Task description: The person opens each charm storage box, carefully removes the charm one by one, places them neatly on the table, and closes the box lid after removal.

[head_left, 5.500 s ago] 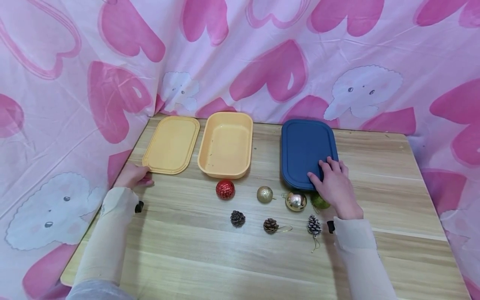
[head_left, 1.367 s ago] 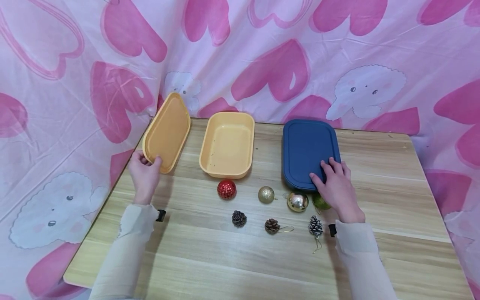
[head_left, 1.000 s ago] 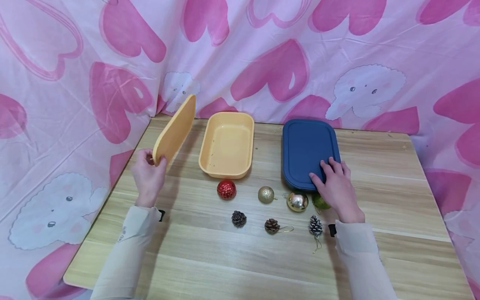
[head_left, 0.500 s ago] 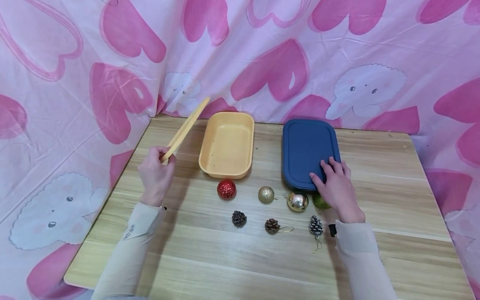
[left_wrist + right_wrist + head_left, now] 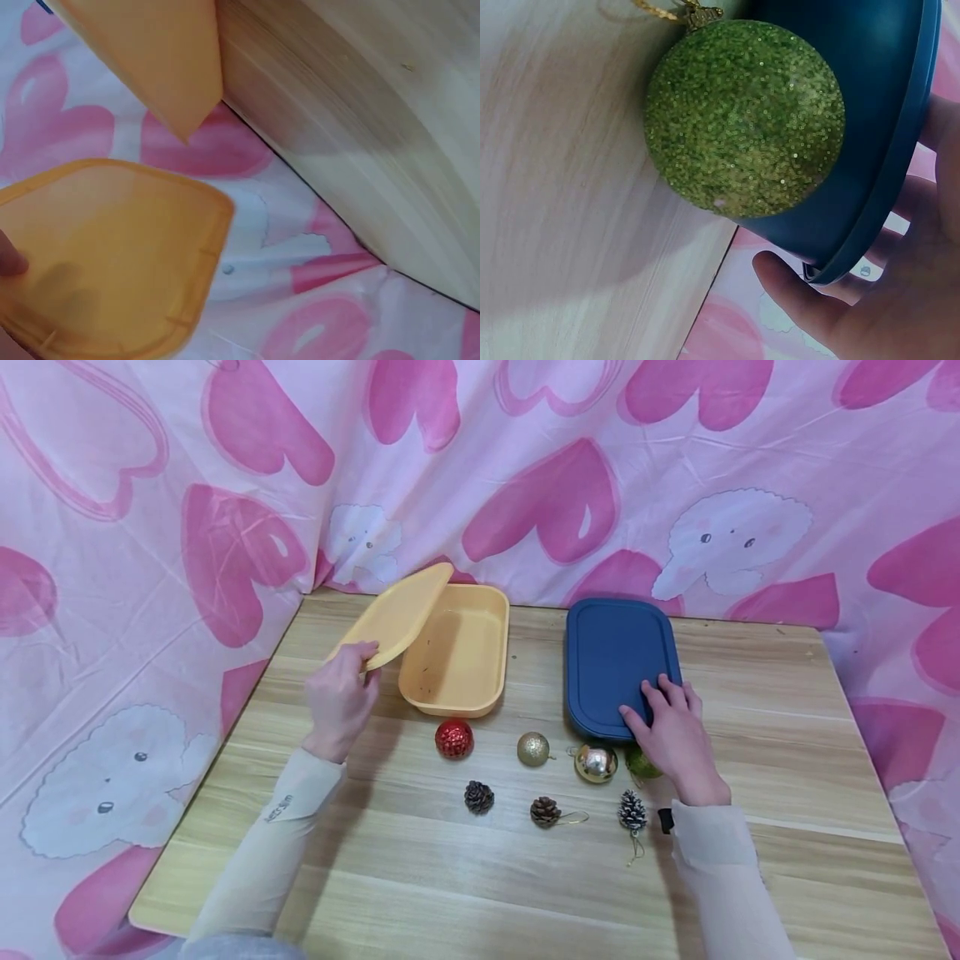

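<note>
My left hand (image 5: pixel 341 697) pinches the near edge of a yellow lid (image 5: pixel 401 610), holding it tilted above the table. The lid's far right part overlaps the yellow box (image 5: pixel 487 652), which stands uncovered. In the left wrist view the lid (image 5: pixel 127 247) shows its rimmed face, with one fingertip on it. My right hand (image 5: pixel 675 743) rests with spread, relaxed fingers on the near right corner of a blue box with its lid on (image 5: pixel 618 660). A green glitter bauble (image 5: pixel 742 120) sits right by that box, partly hidden by the hand in the head view.
Before the boxes lie a red bauble (image 5: pixel 454 739), a small gold glitter bauble (image 5: pixel 533 749) and a shiny gold bauble (image 5: pixel 596 763). Nearer are a dark pine cone (image 5: pixel 478 797), a brown pine cone (image 5: pixel 544 812) and a white-tipped pine cone (image 5: pixel 632 810). A pink curtain (image 5: pixel 540 510) hangs behind.
The left hand has picked the yellow lid up off the table at the left, turned it and carried it right toward the yellow box. The right hand has stayed on the blue box.
</note>
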The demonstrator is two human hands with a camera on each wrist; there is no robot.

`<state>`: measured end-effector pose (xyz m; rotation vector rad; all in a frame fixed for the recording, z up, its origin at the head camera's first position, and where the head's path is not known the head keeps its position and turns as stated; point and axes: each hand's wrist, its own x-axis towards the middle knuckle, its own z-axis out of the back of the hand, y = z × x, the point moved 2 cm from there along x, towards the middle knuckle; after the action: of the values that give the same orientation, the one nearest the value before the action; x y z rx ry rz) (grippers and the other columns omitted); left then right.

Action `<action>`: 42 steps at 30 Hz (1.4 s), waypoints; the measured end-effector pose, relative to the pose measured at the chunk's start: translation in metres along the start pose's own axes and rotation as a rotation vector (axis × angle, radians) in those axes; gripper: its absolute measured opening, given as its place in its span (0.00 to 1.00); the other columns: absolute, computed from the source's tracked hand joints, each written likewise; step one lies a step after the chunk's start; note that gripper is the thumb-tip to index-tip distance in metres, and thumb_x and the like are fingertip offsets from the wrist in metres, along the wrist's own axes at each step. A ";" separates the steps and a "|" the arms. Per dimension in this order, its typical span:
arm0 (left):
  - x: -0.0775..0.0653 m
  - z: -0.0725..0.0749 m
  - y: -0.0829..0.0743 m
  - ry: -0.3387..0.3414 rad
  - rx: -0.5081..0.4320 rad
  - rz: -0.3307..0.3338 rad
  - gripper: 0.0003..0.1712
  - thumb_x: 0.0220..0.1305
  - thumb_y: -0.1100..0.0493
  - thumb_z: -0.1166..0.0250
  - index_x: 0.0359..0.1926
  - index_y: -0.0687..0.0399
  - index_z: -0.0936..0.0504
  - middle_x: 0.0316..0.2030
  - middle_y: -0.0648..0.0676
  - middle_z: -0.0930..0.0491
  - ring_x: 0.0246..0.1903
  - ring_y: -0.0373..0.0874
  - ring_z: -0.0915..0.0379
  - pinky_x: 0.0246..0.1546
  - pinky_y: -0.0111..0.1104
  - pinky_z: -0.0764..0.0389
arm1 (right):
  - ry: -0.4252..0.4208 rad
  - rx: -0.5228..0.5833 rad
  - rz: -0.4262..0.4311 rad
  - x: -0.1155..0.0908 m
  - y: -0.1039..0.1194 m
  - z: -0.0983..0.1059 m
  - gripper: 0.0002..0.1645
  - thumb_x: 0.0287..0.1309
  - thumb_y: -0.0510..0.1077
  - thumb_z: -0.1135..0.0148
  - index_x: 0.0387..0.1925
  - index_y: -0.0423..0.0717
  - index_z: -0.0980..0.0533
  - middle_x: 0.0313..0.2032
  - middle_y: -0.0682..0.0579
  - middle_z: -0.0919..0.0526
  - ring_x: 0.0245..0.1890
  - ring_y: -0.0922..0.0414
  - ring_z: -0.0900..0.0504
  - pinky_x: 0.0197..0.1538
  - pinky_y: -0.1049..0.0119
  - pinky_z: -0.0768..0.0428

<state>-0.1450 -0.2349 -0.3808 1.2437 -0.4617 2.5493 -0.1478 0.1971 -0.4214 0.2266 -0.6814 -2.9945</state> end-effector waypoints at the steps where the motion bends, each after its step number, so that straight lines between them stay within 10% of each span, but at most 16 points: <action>1: 0.001 -0.002 -0.002 -0.001 -0.004 -0.020 0.07 0.53 0.72 0.36 0.35 0.65 0.22 0.34 0.59 0.14 0.28 0.56 0.17 0.24 0.44 0.18 | 0.001 -0.002 -0.001 0.000 0.000 0.000 0.42 0.69 0.63 0.54 0.69 0.35 0.41 0.72 0.31 0.49 0.72 0.29 0.58 0.64 0.28 0.42; 18: 0.004 -0.023 -0.027 0.079 -0.041 -0.234 0.06 0.54 0.74 0.37 0.32 0.62 0.21 0.38 0.56 0.13 0.42 0.53 0.16 0.46 0.46 0.16 | 0.002 -0.007 -0.010 -0.001 -0.001 -0.002 0.42 0.69 0.64 0.56 0.70 0.36 0.41 0.72 0.32 0.49 0.72 0.29 0.59 0.63 0.27 0.42; 42: -0.007 -0.048 -0.046 0.324 -0.120 -0.299 0.12 0.54 0.77 0.40 0.40 0.65 0.20 0.45 0.61 0.16 0.51 0.55 0.20 0.57 0.51 0.23 | -0.008 -0.003 -0.007 0.000 -0.002 -0.003 0.42 0.69 0.64 0.56 0.70 0.37 0.41 0.72 0.31 0.49 0.72 0.29 0.59 0.63 0.28 0.42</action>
<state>-0.1579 -0.1744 -0.4062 0.7711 -0.3233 2.3645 -0.1475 0.1975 -0.4245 0.2175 -0.6778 -3.0045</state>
